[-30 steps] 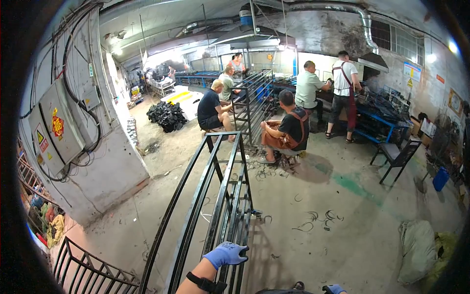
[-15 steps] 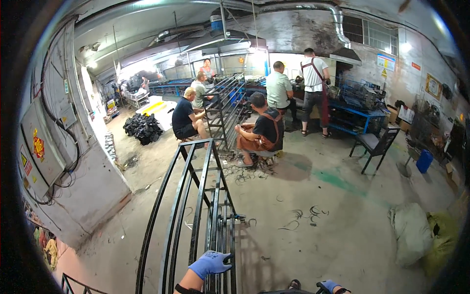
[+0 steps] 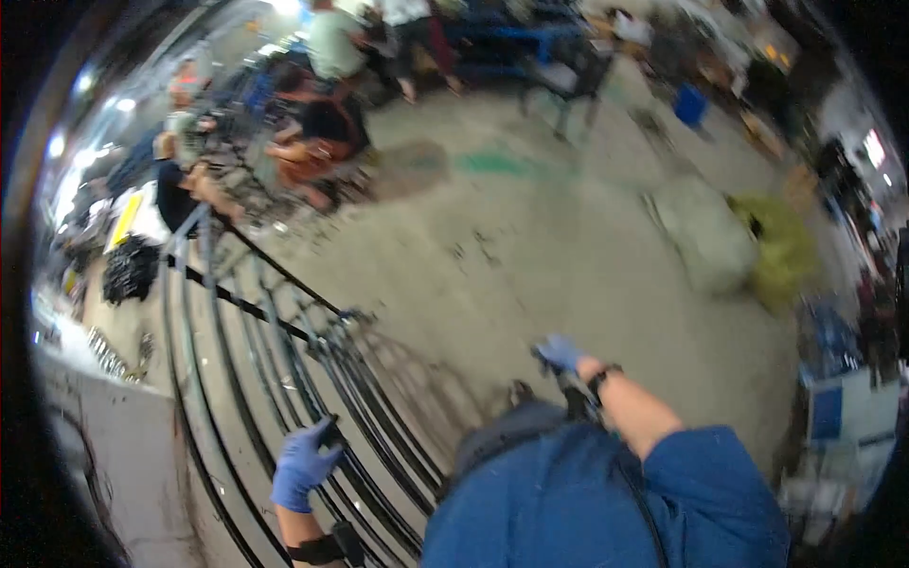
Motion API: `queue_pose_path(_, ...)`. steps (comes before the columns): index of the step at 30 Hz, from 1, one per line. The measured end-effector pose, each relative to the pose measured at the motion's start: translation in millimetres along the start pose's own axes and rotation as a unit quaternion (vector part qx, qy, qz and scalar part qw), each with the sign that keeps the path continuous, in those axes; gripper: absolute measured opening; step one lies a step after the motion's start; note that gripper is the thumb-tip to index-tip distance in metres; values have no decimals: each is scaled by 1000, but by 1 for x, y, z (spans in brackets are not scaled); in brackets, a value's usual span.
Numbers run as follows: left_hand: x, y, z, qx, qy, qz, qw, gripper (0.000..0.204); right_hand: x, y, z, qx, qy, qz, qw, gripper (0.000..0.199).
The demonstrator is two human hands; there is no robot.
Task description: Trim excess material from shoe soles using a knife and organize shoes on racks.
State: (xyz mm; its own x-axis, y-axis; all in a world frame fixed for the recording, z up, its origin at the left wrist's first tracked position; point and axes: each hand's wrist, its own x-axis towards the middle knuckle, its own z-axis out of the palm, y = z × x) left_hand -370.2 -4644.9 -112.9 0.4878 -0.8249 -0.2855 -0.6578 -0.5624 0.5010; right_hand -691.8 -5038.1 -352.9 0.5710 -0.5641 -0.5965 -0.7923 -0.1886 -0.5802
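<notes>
My left hand (image 3: 305, 461), in a blue glove, is closed around one of the long bars of a black metal rack (image 3: 216, 331). The rack's parallel bars run from beside me toward the seated people. Ahead of my body, my right hand (image 3: 561, 354), gloved in blue too, has its fingers curled at a small dark thing, too blurred to name. Dark bars or straps show just below that hand. My blue-clothed torso and sleeve fill the lower part of the view.
Several people sit or stand at work beyond the rack. A black pile (image 3: 131, 269) lies far left, near a grey wall (image 3: 123, 454). Pale (image 3: 703, 237) and yellow-green sacks (image 3: 776, 248) rest at right. A dark chair (image 3: 565, 80) and blue container (image 3: 690, 104) stand farther back.
My view has swung down and to the right and is smeared by motion. The rack and people have shifted left in it. My right arm now shows further forward; my left hand remains on the rack.
</notes>
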Motion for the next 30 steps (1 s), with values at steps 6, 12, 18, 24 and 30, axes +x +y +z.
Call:
queue_pose_path(6,16,-5,8,42,-32,-1,999,51,-46,-122,-58,210,-53,-26,976,36)
queue_pose_path(12,-2,10,2,67,-30,0,997,50,-58,-146,-50,292,-117,-57,947,41)
queue_pose_path(18,1,3,3,67,-38,-22,997,50,-50,-150,-80,337,-82,-71,935,39)
queue_pose_path(24,3,3,1,56,-24,-22,998,49,-59,-163,-152,460,-2,-128,879,33)
queue_pose_path(30,8,4,0,45,-17,10,999,47,-69,-141,-128,534,-29,-254,806,35)
